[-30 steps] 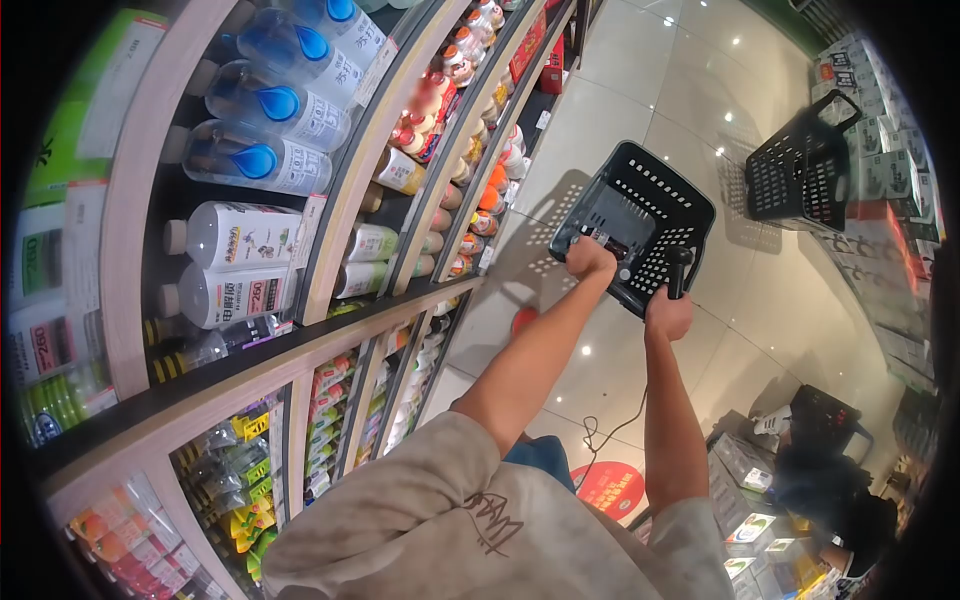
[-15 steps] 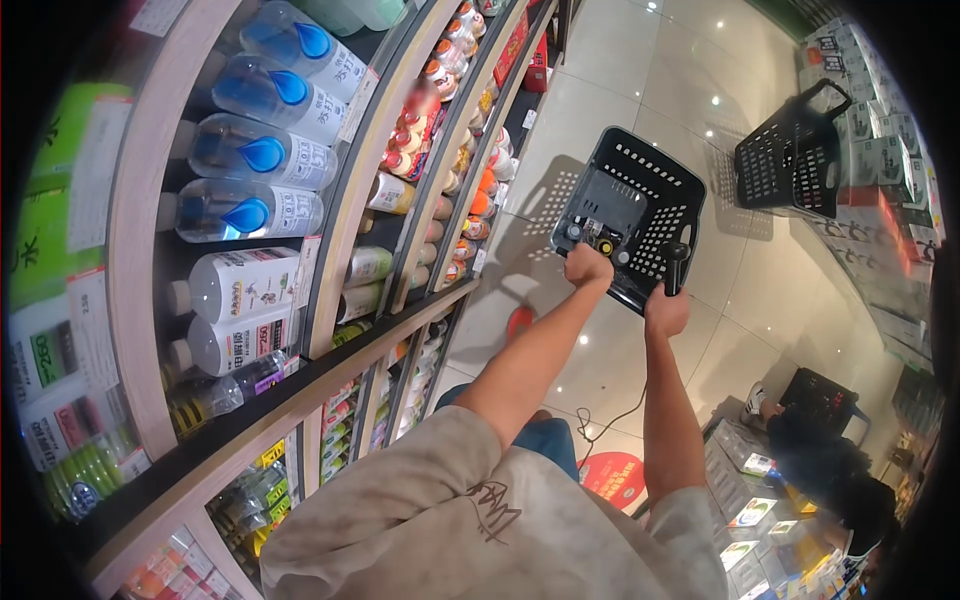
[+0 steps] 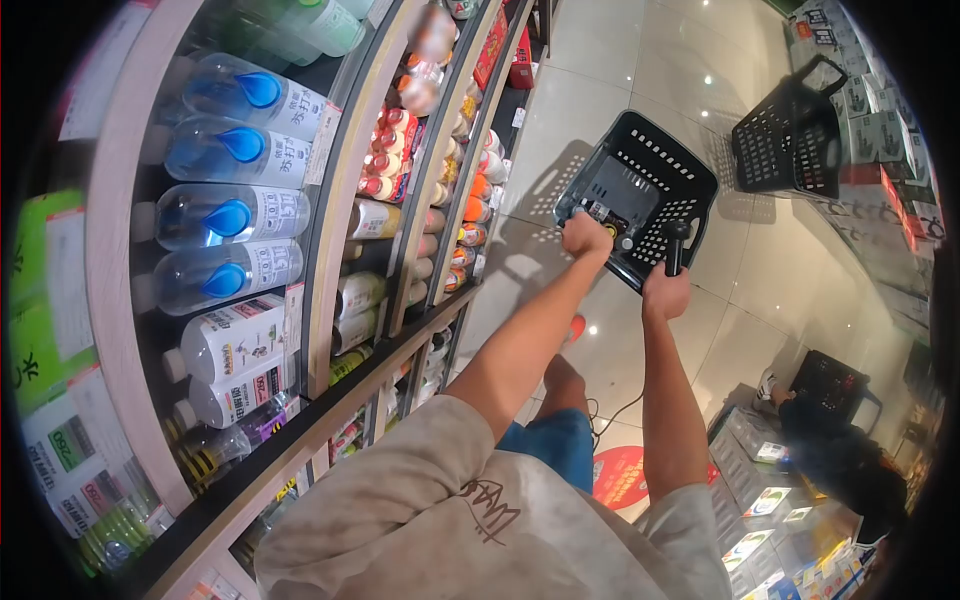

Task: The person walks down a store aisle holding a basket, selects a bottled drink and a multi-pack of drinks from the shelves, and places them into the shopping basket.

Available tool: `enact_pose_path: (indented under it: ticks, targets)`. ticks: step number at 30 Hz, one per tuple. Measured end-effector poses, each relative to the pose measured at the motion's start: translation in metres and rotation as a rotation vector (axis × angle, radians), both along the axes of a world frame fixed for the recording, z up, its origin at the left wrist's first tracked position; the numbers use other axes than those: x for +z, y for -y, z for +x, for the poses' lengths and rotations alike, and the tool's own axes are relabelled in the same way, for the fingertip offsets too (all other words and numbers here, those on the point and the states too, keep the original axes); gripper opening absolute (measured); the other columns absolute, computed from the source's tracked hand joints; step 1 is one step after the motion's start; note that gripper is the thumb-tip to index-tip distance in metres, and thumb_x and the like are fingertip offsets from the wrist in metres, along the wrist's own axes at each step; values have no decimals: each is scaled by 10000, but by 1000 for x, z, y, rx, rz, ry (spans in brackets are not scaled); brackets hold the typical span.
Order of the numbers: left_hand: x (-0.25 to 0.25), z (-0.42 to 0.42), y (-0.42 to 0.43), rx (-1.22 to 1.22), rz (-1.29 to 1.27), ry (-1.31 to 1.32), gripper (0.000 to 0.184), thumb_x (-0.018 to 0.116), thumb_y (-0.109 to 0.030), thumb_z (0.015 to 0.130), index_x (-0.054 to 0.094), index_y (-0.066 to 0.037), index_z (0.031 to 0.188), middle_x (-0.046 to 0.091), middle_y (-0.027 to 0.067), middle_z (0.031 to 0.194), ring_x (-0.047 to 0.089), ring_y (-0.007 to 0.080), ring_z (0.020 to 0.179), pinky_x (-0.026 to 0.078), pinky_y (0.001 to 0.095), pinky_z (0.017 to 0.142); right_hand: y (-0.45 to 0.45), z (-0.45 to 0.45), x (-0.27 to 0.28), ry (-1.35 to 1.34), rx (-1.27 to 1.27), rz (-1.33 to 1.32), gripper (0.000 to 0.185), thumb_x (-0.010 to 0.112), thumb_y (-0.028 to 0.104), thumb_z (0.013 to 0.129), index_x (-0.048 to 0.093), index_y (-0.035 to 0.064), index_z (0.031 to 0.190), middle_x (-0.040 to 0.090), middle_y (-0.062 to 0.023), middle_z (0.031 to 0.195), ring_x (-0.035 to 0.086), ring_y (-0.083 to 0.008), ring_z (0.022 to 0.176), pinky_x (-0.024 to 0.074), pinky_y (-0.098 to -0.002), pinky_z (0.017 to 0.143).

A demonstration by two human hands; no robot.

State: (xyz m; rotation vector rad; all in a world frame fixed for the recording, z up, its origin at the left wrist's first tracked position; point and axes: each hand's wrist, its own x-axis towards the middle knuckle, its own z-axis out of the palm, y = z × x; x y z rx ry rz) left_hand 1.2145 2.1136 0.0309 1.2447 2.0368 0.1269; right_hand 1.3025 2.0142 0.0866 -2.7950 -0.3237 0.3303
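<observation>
Compared with half a second ago, the black perforated plastic shopping basket (image 3: 672,160) sits slightly higher and to the right in view, with both hands following it. The orange-red shoe (image 3: 574,330), seen to the left of the left forearm in the earlier frame, now shows between the forearms, below a bare leg (image 3: 567,385) and blue shorts (image 3: 570,445). In the tall shelving with pale wooden edges (image 3: 118,200), the clear bottles with blue drop-shaped labels (image 3: 228,217) appear farther left than before.

The left hand (image 3: 586,236) is at the basket's near left corner, looking curled, just beside a dark bottle with a printed label (image 3: 611,217) inside. Its fingers are mostly hidden, so I cannot tell how far it is closed or what it grips. The right hand (image 3: 666,292) is closed around the lower end of a black rod-shaped grip with a rounded top (image 3: 676,248) at the basket's near right side. A thin dark cable (image 3: 618,412) hangs near the right forearm.

The basket is over the glossy beige tiled floor (image 3: 590,75), between the shelving and a second black perforated basket (image 3: 785,145). A person in dark clothing (image 3: 840,460) is at the lower right.
</observation>
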Motion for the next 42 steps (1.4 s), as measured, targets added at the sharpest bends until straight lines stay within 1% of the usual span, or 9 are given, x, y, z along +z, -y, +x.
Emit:
enact_pose_path:
  ticks: [2,11,20,26,36,38,39,41,42]
  targets:
    - [3,6,-4,20,-16,1,213,718,-171,679,699,-43,849,680,177,902,659,330,896,531,383,778,-2,4,1,44,11,12,295,626,317,754,641,70,914,666,-162,846,636,-357,828,483,-445,735]
    - [30,19,-21,-16,-109,-5,259,695,-180,703,683,-29,913,669,182,976,651,327,937,530,374,804,-18,23,3,38,-16,20,301,634,307,749,645,79,945,670,-159,869,636,-353,854,485,-447,763]
    - [13,42,-35,40,-121,-19,254,683,-175,711,680,-26,917,666,185,979,646,330,947,526,369,812,-39,45,9,39,11,18,320,636,314,750,651,74,962,667,-173,866,634,-365,855,487,-451,764]
    - [15,58,-52,59,-95,-6,248,675,-164,715,682,-23,919,667,190,974,647,330,949,525,375,816,-57,65,3,61,36,31,299,636,314,752,657,67,920,667,-171,861,635,-365,839,487,-451,753]
    - [22,88,-93,32,-112,-31,230,670,-176,733,689,-27,907,671,186,971,656,312,934,535,360,796,-99,96,6,38,52,5,288,634,301,744,643,71,918,667,-160,851,632,-366,836,483,-455,740]
    - [19,95,-102,33,-123,-45,248,683,-200,730,690,-32,912,673,181,967,658,310,928,534,361,797,-109,103,10,-20,40,-29,345,659,344,756,660,98,998,671,-161,928,631,-362,892,487,-451,781]
    - [21,98,-105,34,-123,-47,248,683,-200,730,690,-32,912,673,181,967,658,310,928,534,361,797,-112,106,8,-21,41,-30,345,659,344,756,660,98,998,671,-161,928,631,-362,892,487,-451,781]
    - [24,104,-113,37,-116,-45,140,639,-103,763,665,-40,884,673,171,936,660,326,893,538,393,772,-120,112,4,43,45,27,275,638,297,744,643,81,914,665,-162,850,631,-366,836,482,-460,736]
    - [25,107,-117,38,-112,-45,140,639,-103,763,665,-40,884,673,171,936,660,326,893,538,393,772,-125,115,4,42,45,31,275,638,297,744,643,81,914,665,-162,850,631,-366,836,482,-460,736]
